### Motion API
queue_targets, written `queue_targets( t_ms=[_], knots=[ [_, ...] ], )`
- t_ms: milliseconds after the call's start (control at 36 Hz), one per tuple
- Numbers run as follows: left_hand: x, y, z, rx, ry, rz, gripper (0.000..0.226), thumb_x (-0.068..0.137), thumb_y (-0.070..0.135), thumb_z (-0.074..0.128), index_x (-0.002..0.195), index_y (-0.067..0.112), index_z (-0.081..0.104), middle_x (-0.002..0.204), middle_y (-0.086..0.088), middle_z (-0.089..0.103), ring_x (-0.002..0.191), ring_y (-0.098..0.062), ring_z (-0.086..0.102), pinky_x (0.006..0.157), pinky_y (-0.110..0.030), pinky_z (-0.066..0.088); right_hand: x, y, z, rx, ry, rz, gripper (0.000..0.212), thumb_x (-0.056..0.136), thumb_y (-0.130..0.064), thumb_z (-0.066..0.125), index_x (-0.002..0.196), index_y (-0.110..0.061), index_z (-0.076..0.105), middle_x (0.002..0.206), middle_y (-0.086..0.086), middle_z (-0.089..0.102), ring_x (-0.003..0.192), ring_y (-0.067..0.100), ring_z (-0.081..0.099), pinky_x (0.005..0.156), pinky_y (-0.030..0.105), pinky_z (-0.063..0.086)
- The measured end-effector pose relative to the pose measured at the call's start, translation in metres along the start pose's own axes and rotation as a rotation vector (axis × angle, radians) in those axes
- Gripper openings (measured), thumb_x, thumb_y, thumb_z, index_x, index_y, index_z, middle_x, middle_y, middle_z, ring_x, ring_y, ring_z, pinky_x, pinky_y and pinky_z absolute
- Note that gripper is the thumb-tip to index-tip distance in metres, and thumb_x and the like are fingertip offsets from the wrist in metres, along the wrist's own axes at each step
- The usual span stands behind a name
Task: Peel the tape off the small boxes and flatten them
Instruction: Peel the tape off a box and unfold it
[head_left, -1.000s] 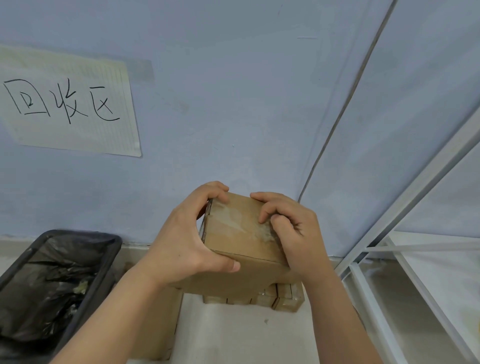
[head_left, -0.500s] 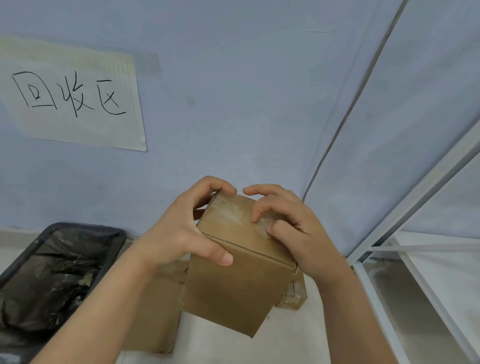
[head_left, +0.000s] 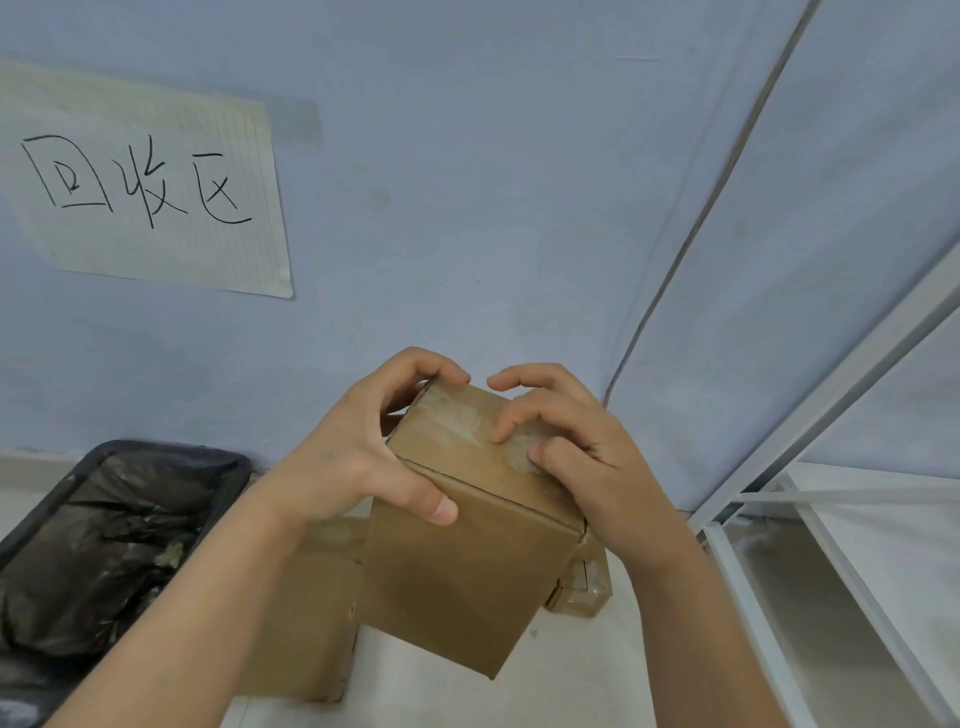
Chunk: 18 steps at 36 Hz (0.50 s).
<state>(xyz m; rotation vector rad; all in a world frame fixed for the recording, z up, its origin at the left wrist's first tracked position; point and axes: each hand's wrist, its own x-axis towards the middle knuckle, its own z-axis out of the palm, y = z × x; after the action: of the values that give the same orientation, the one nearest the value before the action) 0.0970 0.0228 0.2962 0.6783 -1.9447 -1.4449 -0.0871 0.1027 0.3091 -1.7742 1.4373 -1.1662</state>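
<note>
Left hand (head_left: 358, 457) clamps cardboard box (head_left: 467, 561); right hand (head_left: 582, 452) picks at tape (head_left: 462, 421), not peeled yet; flattening's left.

Pale floor (head_left: 597, 670) along foot of blue wall. Black-lined bin (head_left: 111, 540) at left on floor, against wall. Flat brown cardboard (head_left: 306, 623) just right of bin. Small taped box (head_left: 584, 584) further right, near wall corner. White metal rack (head_left: 769, 587) at far right, standing on floor.

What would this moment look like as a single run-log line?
left hand: grips small box | right hand: picks at clear tape on top | box: closed, held up | tape: not yet peeled
</note>
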Motion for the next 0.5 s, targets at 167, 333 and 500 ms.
queue_targets(
  t_ms=[167, 333, 500],
  knots=[
    [-0.0004, -0.0003, 0.0025, -0.008, -0.019, -0.004, 0.081, 0.031, 0.031, 0.084, 0.108, 0.029, 0.058, 0.118, -0.006, 0.057, 0.108, -0.027, 0.057, 0.092, -0.053, 0.048, 0.0009, 0.0014, -0.0012, -0.011, -0.001, 0.003, 0.029, 0.075, -0.011, 0.039, 0.07, -0.03, 0.06, 0.117, -0.019, 0.055, 0.086, 0.0, 0.043, 0.078, 0.019, 0.029],
    [0.0011, -0.0004, 0.0019, -0.002, -0.009, -0.015, 0.081, 0.03, 0.03, 0.083, 0.107, 0.031, 0.059, 0.117, -0.005, 0.058, 0.106, -0.026, 0.058, 0.092, -0.051, 0.048, -0.002, 0.0005, -0.0015, 0.025, 0.011, 0.038, 0.022, 0.08, -0.015, 0.039, 0.071, -0.026, 0.056, 0.115, -0.02, 0.054, 0.102, 0.01, 0.046, 0.081, 0.02, 0.03],
    [0.0009, 0.0002, -0.0005, 0.0, -0.015, -0.018, 0.082, 0.03, 0.031, 0.083, 0.109, 0.03, 0.058, 0.118, -0.004, 0.058, 0.107, -0.025, 0.057, 0.089, -0.048, 0.05, -0.0027, -0.0023, 0.0005, 0.042, -0.007, 0.025, 0.032, 0.08, -0.014, 0.044, 0.079, -0.033, 0.071, 0.123, -0.026, 0.052, 0.117, 0.012, 0.045, 0.095, 0.025, 0.034]
  ],
)
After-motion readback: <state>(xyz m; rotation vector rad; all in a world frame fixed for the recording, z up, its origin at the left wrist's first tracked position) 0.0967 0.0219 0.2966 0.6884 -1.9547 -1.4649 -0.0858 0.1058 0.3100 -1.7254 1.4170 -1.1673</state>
